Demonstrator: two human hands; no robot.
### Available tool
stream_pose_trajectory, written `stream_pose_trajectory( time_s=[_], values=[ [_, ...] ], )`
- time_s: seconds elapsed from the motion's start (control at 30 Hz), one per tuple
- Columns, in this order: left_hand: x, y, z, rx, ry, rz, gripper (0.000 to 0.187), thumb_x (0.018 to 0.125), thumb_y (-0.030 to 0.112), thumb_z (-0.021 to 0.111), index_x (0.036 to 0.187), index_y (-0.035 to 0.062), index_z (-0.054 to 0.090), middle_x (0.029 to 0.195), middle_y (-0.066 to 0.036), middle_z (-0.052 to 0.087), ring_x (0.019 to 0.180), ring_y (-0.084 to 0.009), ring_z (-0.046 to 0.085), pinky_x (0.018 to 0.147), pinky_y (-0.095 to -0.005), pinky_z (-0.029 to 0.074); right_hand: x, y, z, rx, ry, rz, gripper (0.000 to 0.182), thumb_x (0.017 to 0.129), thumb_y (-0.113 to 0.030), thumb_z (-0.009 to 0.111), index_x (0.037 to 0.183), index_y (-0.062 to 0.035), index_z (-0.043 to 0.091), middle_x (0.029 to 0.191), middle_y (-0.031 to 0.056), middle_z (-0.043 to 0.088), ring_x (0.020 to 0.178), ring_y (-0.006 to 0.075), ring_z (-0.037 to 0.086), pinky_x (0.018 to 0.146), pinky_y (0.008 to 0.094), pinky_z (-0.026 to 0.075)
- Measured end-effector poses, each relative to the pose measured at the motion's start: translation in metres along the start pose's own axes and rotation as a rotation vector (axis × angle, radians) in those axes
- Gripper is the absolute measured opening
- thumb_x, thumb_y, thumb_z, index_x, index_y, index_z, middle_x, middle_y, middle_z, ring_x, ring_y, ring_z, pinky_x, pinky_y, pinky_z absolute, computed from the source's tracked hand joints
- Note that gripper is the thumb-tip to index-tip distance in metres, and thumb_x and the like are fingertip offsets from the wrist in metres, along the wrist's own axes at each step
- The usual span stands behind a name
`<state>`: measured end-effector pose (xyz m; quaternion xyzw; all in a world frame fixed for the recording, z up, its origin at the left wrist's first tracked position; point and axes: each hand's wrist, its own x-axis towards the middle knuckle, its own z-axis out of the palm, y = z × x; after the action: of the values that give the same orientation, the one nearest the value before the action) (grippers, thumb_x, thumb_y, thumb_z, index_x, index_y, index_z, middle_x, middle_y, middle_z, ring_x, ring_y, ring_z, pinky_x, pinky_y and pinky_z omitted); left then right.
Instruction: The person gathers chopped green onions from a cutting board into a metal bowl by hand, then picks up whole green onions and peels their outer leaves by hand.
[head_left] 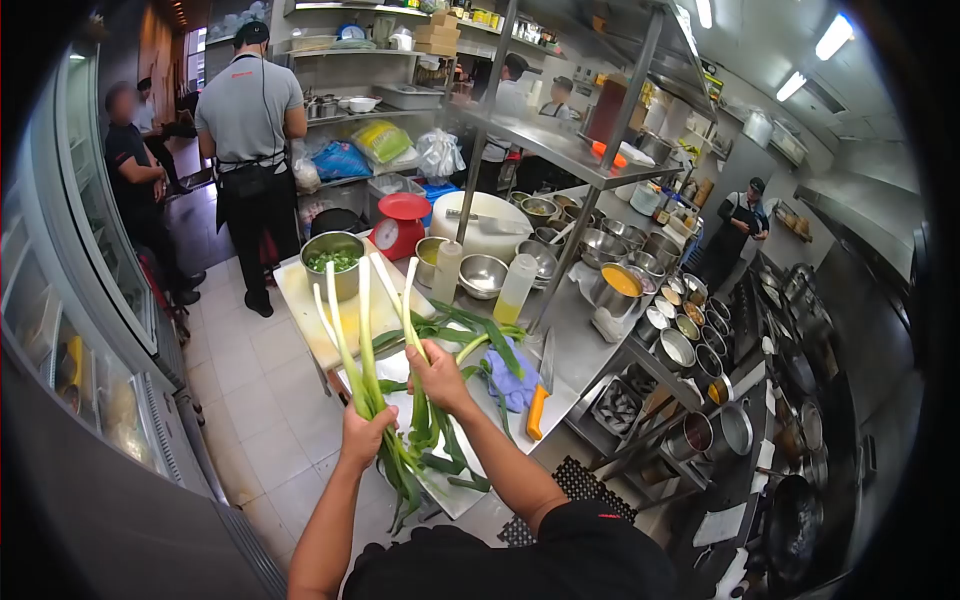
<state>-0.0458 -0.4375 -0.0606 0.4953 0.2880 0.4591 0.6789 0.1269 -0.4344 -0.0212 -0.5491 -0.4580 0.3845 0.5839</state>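
My left hand [368,435] is closed around a bunch of long spring onions [366,335], their white ends pointing up and their green leaves hanging below. In my right hand [437,375] are more spring onions [407,312], gripped partway along the stalks. Loose green leaves [465,325] lie on the steel counter behind and under the hands. To the right of them are a crumpled purple cloth [510,378] and a knife with an orange handle [537,413]. A metal pot of chopped greens [335,262] stands on a pale cutting board [305,300] beyond my left hand.
Squeeze bottles [514,290], a steel bowl [482,275] and a red scale [400,225] stand farther back. A round white block [480,225] carries another knife. Shelf posts [480,120] rise from the counter. A person in grey [250,110] stands at left; others are farther off.
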Motion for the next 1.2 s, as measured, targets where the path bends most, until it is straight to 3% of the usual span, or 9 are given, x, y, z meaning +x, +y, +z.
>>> stream_pose_trajectory(
  time_s=[0.17,0.2,0.33,0.43,0.47,0.67,0.9,1.0,1.2],
  values=[
    [0.005,-0.016,0.013,-0.045,-0.021,0.08,0.021,0.081,0.01,0.069,0.098,0.0019,0.058,0.083,-0.004,0.063,0.069,-0.0125,0.06,0.061,-0.0258,0.049,-0.013,0.008,0.021,0.042,0.005,-0.02,0.035,0.097,-0.037,0.054,0.103,-0.0029,0.056,0.066,-0.0008,0.052,0.05,0.0071,0.051,0.046,0.024,0.044],
    [0.006,-0.019,0.007,-0.055,-0.074,-0.021,0.037,0.08,0.005,0.071,0.112,0.0015,0.054,0.097,-0.003,0.061,0.087,-0.0117,0.059,0.078,-0.025,0.048,-0.014,0.009,0.024,0.049,0.032,-0.041,0.031,0.097,-0.034,0.055,0.102,-0.0032,0.057,0.067,-0.0014,0.053,0.049,0.0064,0.048,0.046,0.0229,0.042],
    [0.002,-0.019,0.013,-0.086,-0.065,0.023,0.039,0.08,0.005,0.072,0.113,0.0017,0.054,0.098,-0.003,0.061,0.089,-0.0122,0.059,0.078,-0.0254,0.048,-0.017,0.005,0.029,0.067,0.028,-0.026,0.03,0.096,-0.03,0.059,0.103,-0.0009,0.059,0.08,-0.0008,0.059,0.066,0.0042,0.052,0.057,0.0211,0.044],
    [0.001,-0.02,0.016,-0.078,-0.047,0.079,0.04,0.08,0.003,0.072,0.115,0.0016,0.053,0.1,-0.003,0.062,0.09,-0.0123,0.059,0.08,-0.0258,0.048,-0.019,0.009,0.039,0.129,0.08,-0.116,0.028,0.095,-0.028,0.059,0.101,-0.0009,0.059,0.079,-0.0006,0.06,0.065,0.0042,0.054,0.056,0.0209,0.045],
    [0.001,-0.02,0.014,-0.076,-0.046,0.078,0.04,0.08,0.003,0.072,0.115,0.0015,0.054,0.101,-0.003,0.062,0.09,-0.0122,0.059,0.08,-0.0258,0.048,-0.019,0.011,0.038,0.142,0.045,-0.067,0.028,0.096,-0.027,0.059,0.103,0.0002,0.06,0.085,0.0005,0.062,0.071,0.0044,0.054,0.062,0.0212,0.046],
    [-0.002,-0.015,0.008,-0.064,-0.025,0.064,0.038,0.08,0.003,0.072,0.114,0.0011,0.054,0.101,-0.003,0.063,0.089,-0.012,0.06,0.079,-0.0258,0.049,-0.018,0.022,0.043,0.191,0.02,-0.025,0.029,0.098,-0.027,0.055,0.104,0.0004,0.06,0.088,0.0008,0.063,0.075,0.0052,0.054,0.069,0.0215,0.046],
    [-0.011,-0.011,-0.003,0.007,-0.05,-0.044,0.037,0.081,0.003,0.07,0.114,0.0005,0.054,0.102,-0.004,0.063,0.089,-0.0128,0.06,0.079,-0.0268,0.049,-0.024,0.023,0.047,0.155,-0.008,-0.021,0.028,0.098,-0.026,0.055,0.106,0.0002,0.059,0.087,0.0007,0.062,0.074,0.0047,0.054,0.068,0.021,0.045],
    [-0.014,-0.007,0.0,0.025,-0.054,-0.019,0.037,0.08,0.003,0.069,0.114,0.0001,0.054,0.102,-0.004,0.062,0.092,-0.0137,0.059,0.081,-0.0281,0.049,-0.025,0.019,0.048,0.131,0.071,-0.039,0.027,0.099,-0.026,0.054,0.106,0.0,0.059,0.084,-0.0002,0.062,0.073,0.0044,0.054,0.066,0.0209,0.045],
    [-0.008,-0.022,-0.008,0.076,-0.044,0.019,0.03,0.083,0.007,0.068,0.11,0.0002,0.056,0.096,-0.003,0.062,0.086,-0.0122,0.058,0.077,-0.027,0.048,-0.024,0.027,0.054,0.207,0.031,-0.02,0.029,0.098,-0.026,0.054,0.108,0.0006,0.059,0.086,-0.0003,0.062,0.076,0.0053,0.054,0.069,0.0217,0.045]
  ],
)
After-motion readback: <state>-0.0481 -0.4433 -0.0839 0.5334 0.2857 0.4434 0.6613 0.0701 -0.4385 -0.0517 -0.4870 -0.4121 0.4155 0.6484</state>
